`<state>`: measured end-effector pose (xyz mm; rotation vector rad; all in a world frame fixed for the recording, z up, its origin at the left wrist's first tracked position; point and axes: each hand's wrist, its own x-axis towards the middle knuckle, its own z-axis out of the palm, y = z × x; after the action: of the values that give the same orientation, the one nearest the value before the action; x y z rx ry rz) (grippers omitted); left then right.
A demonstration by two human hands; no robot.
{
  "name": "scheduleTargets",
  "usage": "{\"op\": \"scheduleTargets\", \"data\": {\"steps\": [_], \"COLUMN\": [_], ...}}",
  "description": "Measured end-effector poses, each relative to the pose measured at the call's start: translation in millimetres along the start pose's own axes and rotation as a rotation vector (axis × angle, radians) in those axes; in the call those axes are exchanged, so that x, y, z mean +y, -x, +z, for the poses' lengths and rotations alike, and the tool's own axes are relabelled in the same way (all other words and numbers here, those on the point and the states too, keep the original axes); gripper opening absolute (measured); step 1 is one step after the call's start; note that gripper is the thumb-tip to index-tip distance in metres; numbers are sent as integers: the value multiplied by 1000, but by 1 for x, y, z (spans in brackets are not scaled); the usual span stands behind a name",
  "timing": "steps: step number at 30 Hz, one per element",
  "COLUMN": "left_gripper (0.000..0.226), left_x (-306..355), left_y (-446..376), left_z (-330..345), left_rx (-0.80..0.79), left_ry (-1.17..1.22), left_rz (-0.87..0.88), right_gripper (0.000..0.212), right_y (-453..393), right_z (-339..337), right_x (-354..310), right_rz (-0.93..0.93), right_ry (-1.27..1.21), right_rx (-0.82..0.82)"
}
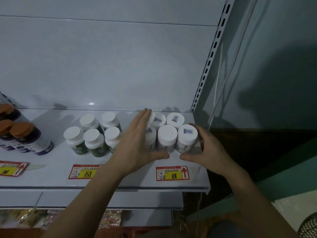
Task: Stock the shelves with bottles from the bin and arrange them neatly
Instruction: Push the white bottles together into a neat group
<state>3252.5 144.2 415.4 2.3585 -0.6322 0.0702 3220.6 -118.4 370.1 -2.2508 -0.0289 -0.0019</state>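
Five white bottles (167, 134) stand clustered on the shelf (51, 169) at its right end, above the 88 tag (172, 173). The left hand (137, 145), fingers straight, presses the cluster's 9 o'clock side. The right hand (204, 148) curls round the bottle at 3 o'clock, thumbs nearly meeting at 6.

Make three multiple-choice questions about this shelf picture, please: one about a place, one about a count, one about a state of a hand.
1. Where does the group of white bottles between the hands stand?
A. at the right end of the shelf
B. at the left end
C. on the floor

2. How many white-capped green bottles stand in the middle group?
A. three
B. five
C. eight

3. How is the left hand?
A. clenched in a fist
B. flat, fingers straight
C. holding a price tag

Answers:
1 A: the white bottles stand beside the slotted upright, above the 88 price tag.
2 B: five white caps show on the green bottles.
3 B: the left hand lies straight against the group; the right hand cups the other side.
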Motion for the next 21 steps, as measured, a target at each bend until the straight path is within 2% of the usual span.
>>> {"op": "scheduleTargets", "data": {"steps": [3,7,9,11,16,21], "left_gripper": [125,97,94,91,84,84], "left_x": [6,15,16,13,8,9], "left_y": [-17,-44,-54,-59,-61,-63], "left_z": [-6,-6,-5,-2,6,7], "left_rx": [-90,-173,-237,-269,-288,-290], "left_ry": [-159,-388,-478,-510,-498,-494], "left_rz": [59,224,269,304,313,313], "right_gripper": [95,96,85,76,78,70], "right_y": [-5,-19,-20,-21,-22,-18], "right_z": [-1,3,5,9,19,22], "right_x": [-1,-2,-8,-13,-16,-16], "right_rz": [-48,-70,-107,-138,-138,-131], "right_ry": [45,15,-19,-66,-140,-118], "right_rx": [-14,-49,-34,2,64,106]}}
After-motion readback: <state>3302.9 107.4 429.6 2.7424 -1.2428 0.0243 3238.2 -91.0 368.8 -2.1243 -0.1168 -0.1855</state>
